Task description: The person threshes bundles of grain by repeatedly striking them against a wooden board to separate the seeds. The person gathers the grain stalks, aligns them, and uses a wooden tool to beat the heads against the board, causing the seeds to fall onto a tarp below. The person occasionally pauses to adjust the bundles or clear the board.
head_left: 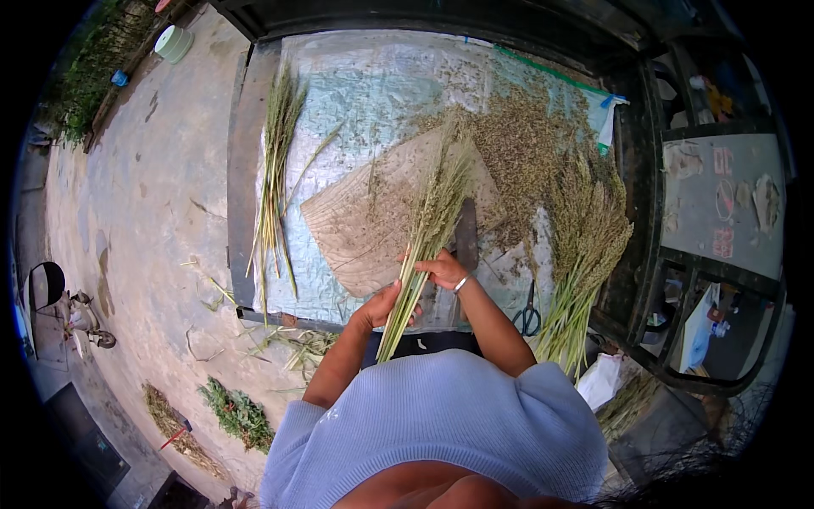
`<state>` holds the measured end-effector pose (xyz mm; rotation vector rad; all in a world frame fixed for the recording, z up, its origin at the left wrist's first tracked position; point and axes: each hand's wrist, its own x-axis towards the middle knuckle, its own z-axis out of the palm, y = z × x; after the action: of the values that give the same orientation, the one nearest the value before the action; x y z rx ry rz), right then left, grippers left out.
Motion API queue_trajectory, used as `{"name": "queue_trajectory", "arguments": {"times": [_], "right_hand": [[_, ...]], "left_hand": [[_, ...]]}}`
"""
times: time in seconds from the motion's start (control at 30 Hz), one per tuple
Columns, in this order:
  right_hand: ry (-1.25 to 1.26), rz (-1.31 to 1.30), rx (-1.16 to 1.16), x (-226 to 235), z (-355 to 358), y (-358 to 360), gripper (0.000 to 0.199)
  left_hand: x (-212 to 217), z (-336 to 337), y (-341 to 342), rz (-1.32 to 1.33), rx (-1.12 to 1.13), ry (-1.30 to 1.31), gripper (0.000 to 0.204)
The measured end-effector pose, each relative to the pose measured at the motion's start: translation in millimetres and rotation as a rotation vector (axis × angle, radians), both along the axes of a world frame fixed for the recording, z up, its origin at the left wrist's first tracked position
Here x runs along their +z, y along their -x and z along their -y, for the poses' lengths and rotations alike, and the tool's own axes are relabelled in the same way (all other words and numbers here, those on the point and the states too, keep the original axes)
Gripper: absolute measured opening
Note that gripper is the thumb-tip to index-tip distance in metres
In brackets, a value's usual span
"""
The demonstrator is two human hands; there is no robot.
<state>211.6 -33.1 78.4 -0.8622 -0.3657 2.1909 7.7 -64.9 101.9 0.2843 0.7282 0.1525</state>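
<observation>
A bunch of green grain stalks (439,197) with seed heads slants up and away in front of me. Around its lower stems my left hand (386,305) is closed. Slightly higher up, my right hand (443,270) grips the same stems, a pale band on its wrist. Beneath the seed heads lies a tan wooden board (356,220), strewn with loose grains. A dark flat bar (466,233) stands out beside the bunch, partly hidden by the stalks and my right hand.
Loose grain (517,140) spreads over a pale plastic sheet (365,93). A thin stalk bundle (275,161) lies left, a thicker pile (585,229) right, near black-handled scissors (527,318). A dark metal frame (640,195) edges the right. Cut leaves (301,349) litter the floor.
</observation>
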Motion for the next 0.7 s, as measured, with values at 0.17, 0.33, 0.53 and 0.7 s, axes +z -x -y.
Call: {"name": "queue_trajectory", "arguments": {"times": [0.17, 0.33, 0.53, 0.7], "right_hand": [[0.055, -0.001, -0.012, -7.3, -7.8, 6.1, 0.033], [-0.035, 0.029, -0.059, -9.8, -17.9, 24.8, 0.028], [0.113, 0.262, -0.052, -41.8, -10.6, 16.0, 0.026], [-0.051, 1.378, -0.396, -63.1, 28.3, -34.5, 0.036]], "left_hand": [[0.6, -0.4, -6.5, -0.231, 0.015, -0.282, 0.058], [4.0, 6.4, -8.5, -0.695, -0.079, -0.899, 0.045], [-21.7, -0.8, -19.7, -0.866, -0.16, -0.916, 0.041], [-73.0, -16.1, -2.5, -1.087, -0.221, -0.944, 0.041]]}}
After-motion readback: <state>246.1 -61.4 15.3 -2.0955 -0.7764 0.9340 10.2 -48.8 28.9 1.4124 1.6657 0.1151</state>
